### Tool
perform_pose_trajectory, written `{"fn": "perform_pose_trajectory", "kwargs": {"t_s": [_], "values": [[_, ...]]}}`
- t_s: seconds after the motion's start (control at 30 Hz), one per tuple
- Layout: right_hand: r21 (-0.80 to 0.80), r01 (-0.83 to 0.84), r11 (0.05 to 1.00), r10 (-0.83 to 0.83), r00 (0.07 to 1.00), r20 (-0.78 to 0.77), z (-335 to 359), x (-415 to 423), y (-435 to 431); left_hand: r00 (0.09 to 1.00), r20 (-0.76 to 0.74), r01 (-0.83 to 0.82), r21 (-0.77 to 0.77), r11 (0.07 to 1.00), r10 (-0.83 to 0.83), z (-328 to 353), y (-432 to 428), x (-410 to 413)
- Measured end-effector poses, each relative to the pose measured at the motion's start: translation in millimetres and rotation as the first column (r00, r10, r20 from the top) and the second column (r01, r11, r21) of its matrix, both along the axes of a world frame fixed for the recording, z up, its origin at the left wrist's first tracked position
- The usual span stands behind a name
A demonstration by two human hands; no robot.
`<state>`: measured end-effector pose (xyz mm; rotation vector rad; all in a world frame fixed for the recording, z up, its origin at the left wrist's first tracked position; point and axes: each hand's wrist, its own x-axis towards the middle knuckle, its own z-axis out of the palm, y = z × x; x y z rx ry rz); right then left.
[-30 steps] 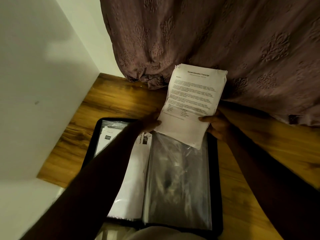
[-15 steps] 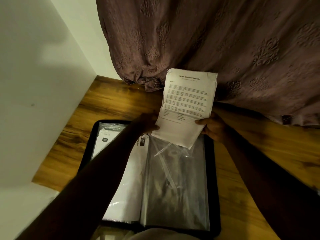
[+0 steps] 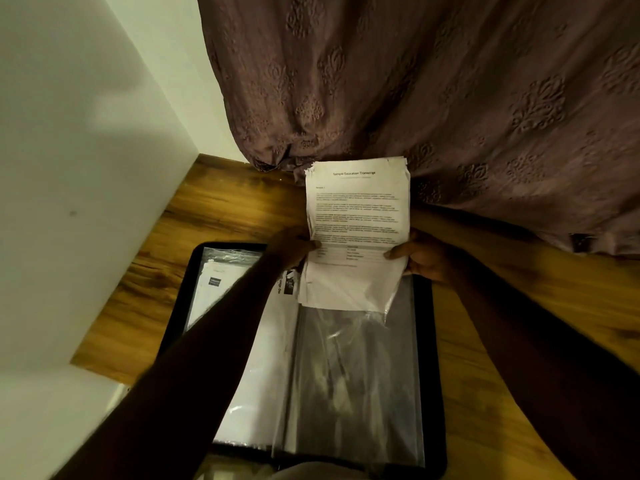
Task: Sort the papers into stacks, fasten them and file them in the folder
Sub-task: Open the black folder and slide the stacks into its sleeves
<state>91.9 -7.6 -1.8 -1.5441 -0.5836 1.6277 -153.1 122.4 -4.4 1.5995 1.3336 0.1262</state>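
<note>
A black folder [image 3: 427, 341] lies open on the wooden table, with clear plastic sleeves inside. The left sleeves [image 3: 221, 282] hold printed sheets. A stack of white papers [image 3: 358, 216] headed "Sample Education Transcript" stands upright over the folder's top right. Its lower end sits inside the mouth of the empty right sleeve [image 3: 349, 386]. My left hand [image 3: 289, 249] pinches the stack's left edge. My right hand [image 3: 420, 254] grips its right edge, thumb on the front.
A brown patterned curtain [image 3: 433, 98] hangs right behind the papers and drapes onto the wooden table [image 3: 502, 341]. A white wall [image 3: 79, 168] closes in the left side. Bare table wood shows right of the folder and at its far left.
The stack has turned from tilted to nearly upright and moved down, so its lower end has entered the right sleeve. Both hands kept their hold on its edges.
</note>
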Motion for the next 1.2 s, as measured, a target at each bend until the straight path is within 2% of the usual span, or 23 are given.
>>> {"fn": "perform_pose_trajectory", "kwargs": {"t_s": [0.13, 0.23, 0.3, 0.37, 0.53, 0.6, 0.7, 0.83, 0.93, 1.0, 1.07, 1.13, 1.2], "values": [[-0.031, -0.025, 0.999, 0.025, 1.000, -0.008, 0, 1, 3, 0.993, 0.064, -0.097, -0.051, 0.994, 0.100, 3, 3, -3], [-0.034, -0.056, 0.998, 0.057, 0.998, 0.003, 3, 1, 5, 0.962, 0.212, -0.150, -0.128, 0.980, 0.174, 6, 3, -4], [-0.028, -0.073, 0.997, 0.073, 0.997, 0.008, 4, 1, 7, 0.935, 0.310, -0.110, -0.207, 0.972, 0.172, 10, 1, -5], [-0.030, -0.073, 0.997, 0.074, 0.997, 0.030, 3, -1, 8, 0.931, 0.333, -0.070, -0.238, 0.969, 0.150, 11, -3, -7], [-0.093, -0.118, 0.989, 0.135, 0.969, 0.206, 9, -6, 3, 0.870, 0.340, -0.319, -0.161, 0.934, 0.356, -1, -6, -7], [-0.177, -0.150, 0.973, 0.192, 0.949, 0.249, 11, -6, 1, 0.870, 0.332, -0.336, -0.143, 0.931, 0.365, 0, -9, -4], [-0.337, -0.230, 0.913, 0.314, 0.923, 0.222, 16, -6, 3, 0.884, 0.309, -0.334, -0.104, 0.937, 0.350, 2, -13, 2], [-0.547, -0.344, 0.763, 0.512, 0.838, 0.188, 24, -10, 11, 0.892, 0.267, -0.361, -0.060, 0.931, 0.364, 1, -15, 8], [-0.624, -0.349, 0.699, 0.556, 0.814, 0.167, 28, -18, 16, 0.866, 0.269, -0.432, -0.025, 0.901, 0.422, 1, -19, 12], [-0.617, -0.308, 0.725, 0.527, 0.824, 0.208, 28, -22, 19, 0.844, 0.256, -0.494, 0.024, 0.869, 0.472, 1, -22, 13], [-0.549, -0.243, 0.799, 0.465, 0.830, 0.310, 25, -22, 22, 0.839, 0.222, -0.521, 0.066, 0.851, 0.496, 2, -26, 14], [-0.464, -0.183, 0.867, 0.393, 0.824, 0.408, 24, -18, 24, 0.852, 0.216, -0.498, 0.054, 0.866, 0.476, 4, -28, 15], [-0.415, -0.157, 0.896, 0.348, 0.829, 0.438, 24, -12, 22, 0.882, 0.207, -0.436, 0.021, 0.900, 0.423, 6, -29, 16]]}}
